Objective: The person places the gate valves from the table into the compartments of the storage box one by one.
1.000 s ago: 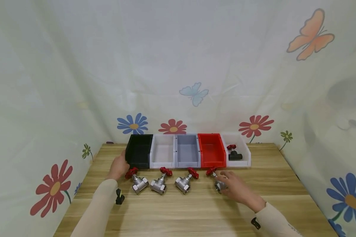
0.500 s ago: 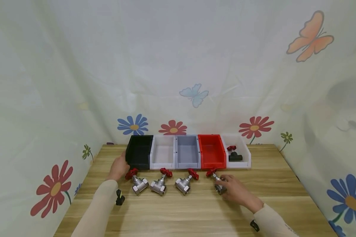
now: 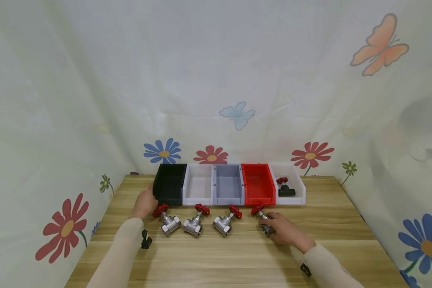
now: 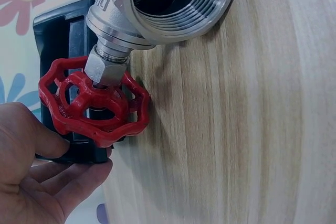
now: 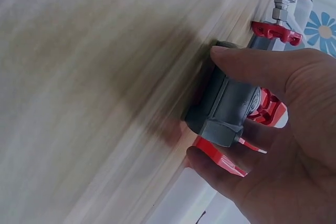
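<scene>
Two hands hold fast: left hand (image 3: 144, 203) pinching a black bin (image 3: 170, 186), right hand (image 3: 287, 230) curled around a valve (image 5: 226, 98) whose handwheel (image 3: 257, 209) could snag the red bin (image 3: 259, 188) if lifted low.

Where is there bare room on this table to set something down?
The tabletop is bare between the sleeves, in front of the valves, and right of the right hand. It's crowded where the left hand, black bin and leftmost valve bunch together.

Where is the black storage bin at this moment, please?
In the head view, the black storage bin stands leftmost in the row, gripped by the left hand, beside a white storage bin.
</scene>
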